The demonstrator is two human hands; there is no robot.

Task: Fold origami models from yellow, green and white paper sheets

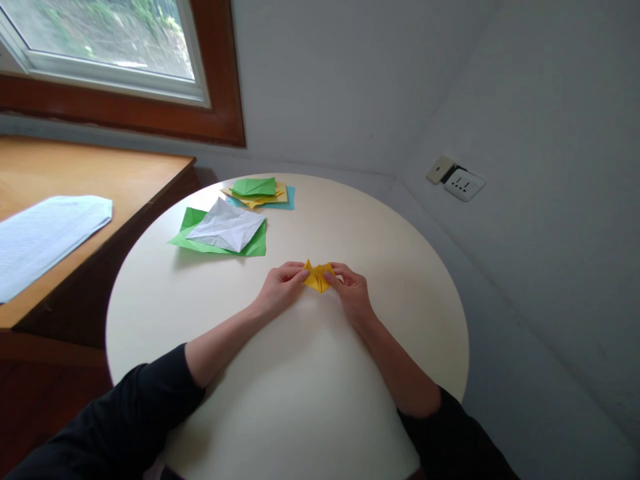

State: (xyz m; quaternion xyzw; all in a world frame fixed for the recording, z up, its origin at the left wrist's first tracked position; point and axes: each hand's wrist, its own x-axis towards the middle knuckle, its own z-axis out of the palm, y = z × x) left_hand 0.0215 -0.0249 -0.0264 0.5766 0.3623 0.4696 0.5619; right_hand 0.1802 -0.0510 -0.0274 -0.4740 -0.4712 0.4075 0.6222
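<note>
The left hand [281, 288] and the right hand [354, 297] are slightly apart, each pinching one side of a folded yellow paper [319, 279] between thumb and fingers. It sits above the middle of the round table [410, 287]; whether it touches the top is hard to tell. Beyond the left hand, a creased white sheet [225, 225] lies on a green sheet [257, 241]. Just behind, a green folded piece [254, 187] tops yellow papers [281, 193] and a blue sheet [290, 200].
</note>
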